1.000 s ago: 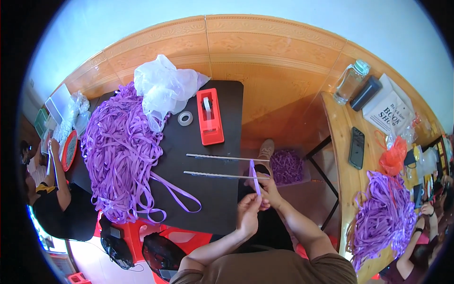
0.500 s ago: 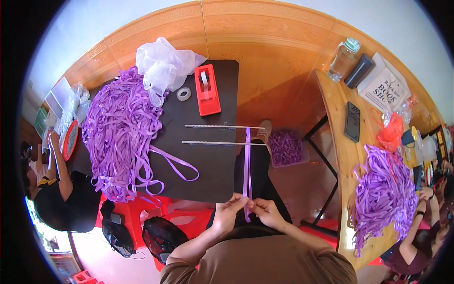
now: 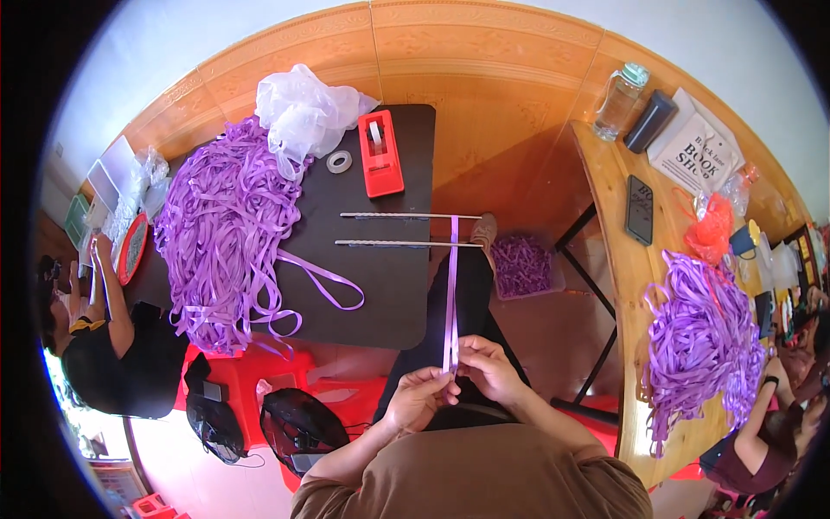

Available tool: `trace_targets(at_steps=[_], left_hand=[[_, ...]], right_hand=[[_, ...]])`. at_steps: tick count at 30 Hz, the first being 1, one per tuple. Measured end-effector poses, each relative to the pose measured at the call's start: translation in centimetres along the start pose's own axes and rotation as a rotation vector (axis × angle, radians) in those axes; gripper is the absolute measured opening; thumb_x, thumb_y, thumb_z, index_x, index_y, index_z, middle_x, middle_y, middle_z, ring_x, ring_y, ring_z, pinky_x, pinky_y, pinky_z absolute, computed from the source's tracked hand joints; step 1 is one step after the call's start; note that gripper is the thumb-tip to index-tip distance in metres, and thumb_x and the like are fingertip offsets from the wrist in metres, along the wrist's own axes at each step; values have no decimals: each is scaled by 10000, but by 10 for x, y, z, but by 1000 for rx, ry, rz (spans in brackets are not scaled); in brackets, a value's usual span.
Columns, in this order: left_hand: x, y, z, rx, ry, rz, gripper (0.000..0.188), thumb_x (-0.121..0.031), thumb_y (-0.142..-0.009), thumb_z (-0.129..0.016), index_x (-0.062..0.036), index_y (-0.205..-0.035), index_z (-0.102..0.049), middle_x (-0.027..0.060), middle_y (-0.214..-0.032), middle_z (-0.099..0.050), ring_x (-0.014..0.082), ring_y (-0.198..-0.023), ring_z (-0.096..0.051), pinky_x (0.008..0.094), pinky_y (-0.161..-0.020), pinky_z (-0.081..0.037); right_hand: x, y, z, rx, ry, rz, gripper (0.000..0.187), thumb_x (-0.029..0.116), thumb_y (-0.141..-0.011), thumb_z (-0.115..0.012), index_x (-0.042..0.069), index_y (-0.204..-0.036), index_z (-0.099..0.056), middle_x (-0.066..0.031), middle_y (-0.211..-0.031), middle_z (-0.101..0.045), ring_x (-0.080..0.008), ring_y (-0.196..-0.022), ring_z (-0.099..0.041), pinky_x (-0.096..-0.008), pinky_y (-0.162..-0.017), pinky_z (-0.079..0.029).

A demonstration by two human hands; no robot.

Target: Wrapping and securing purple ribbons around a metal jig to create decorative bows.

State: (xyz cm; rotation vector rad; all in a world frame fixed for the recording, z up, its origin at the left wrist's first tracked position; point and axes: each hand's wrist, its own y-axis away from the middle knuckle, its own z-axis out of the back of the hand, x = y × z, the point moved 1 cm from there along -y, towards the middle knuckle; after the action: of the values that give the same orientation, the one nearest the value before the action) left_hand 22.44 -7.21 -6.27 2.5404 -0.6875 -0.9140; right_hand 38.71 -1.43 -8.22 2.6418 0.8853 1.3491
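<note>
One heap of ribbon: a great purple pile (image 3: 229, 233) spread over the left part of the dark table (image 3: 389, 303), one loose end looping out toward the near right corner.
Tape dispenser: the red one (image 3: 380, 160), lying by the table's far right corner.
Two rods: far rod (image 3: 406, 215) and near rod (image 3: 389, 244), side by side, both poking out past the table's right edge.
Left hand (image 3: 418, 398): low, just off the near right corner; thumb and forefinger pinched on the near end of the held ribbon.
Held ribbon (image 3: 450, 298): a doubled purple strip stretched between rods and fingers, off the table's right edge. It rises away from the person, long axis crosswise to the rods and roughly along that edge. Its top bends round the far rod; whether it passes over or under the near one, I can't tell from here.
Right hand (image 3: 493, 370): fingertips closed, it seems, on the right strand; a touch farther up the strip, so nearer the rods than the left.
Bin (image 3: 562, 284): on the floor beyond, holding purple pieces.
</note>
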Motion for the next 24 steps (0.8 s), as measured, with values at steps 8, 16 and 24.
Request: trace_targets(at_steps=[8, 16, 24], left_hand=[[-1, 2, 4, 21, -6, 1, 102, -73, -925, -534, -22, -918, -622, 118, -794, -656, 199, -688, -635, 287, -648, -510], [-5, 2, -2, 47, 21, -80, 93, -51, -923, -534, -55, -941, -625, 142, -879, -664, 217, -758, -650, 300, -680, -514], [-9, -14, -6, -44, -342, -305, 50, -21, -872, -614, 1, -908, -639, 80, -841, -666, 110, -745, -625, 244, -663, -506]], right_hand=[[5, -17, -2, 104, -130, 21, 118, 131, -902, -583, 33, -947, -630, -43, -841, -645, -122, -757, -584, -255, -700, -444], [-7, -6, -5, -93, 309, 67, 65, -45, -814, -601, 15, -829, -621, -17, -709, -618, -71, -647, -560, -214, -600, -436], [-33, 10, -5, -23, 301, 6, 103, -81, -752, -627, 11, -757, -581, 5, -702, -584, -83, -630, -550, -219, -591, -449]])
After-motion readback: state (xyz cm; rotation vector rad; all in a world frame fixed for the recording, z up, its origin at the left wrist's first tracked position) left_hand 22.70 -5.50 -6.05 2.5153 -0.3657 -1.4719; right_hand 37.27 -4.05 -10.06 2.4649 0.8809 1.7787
